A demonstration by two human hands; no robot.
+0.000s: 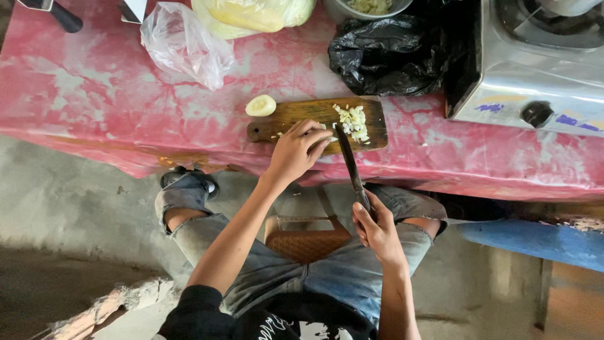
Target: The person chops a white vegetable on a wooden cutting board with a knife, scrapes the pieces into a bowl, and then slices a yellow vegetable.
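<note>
A small wooden cutting board point(296, 114) lies at the front edge of a pink-covered table point(94, 94). My left hand point(299, 150) rests on the board with its fingers curled over a pale piece of vegetable. My right hand point(376, 228) grips the handle of a dark knife point(348, 160); its blade points up to the board, beside my left fingertips. A pile of chopped pale bits point(353, 119) sits on the board's right part. A round pale vegetable slice point(260, 105) lies just off the board's upper left corner.
A black plastic bag point(387, 53) lies behind the board, a metal gas stove point(535, 63) at the right. A clear bag point(185, 41) and a bagged cabbage point(251, 14) sit at the back, with a bowl point(368, 7). A blue bench point(535, 242) stands right of my knees.
</note>
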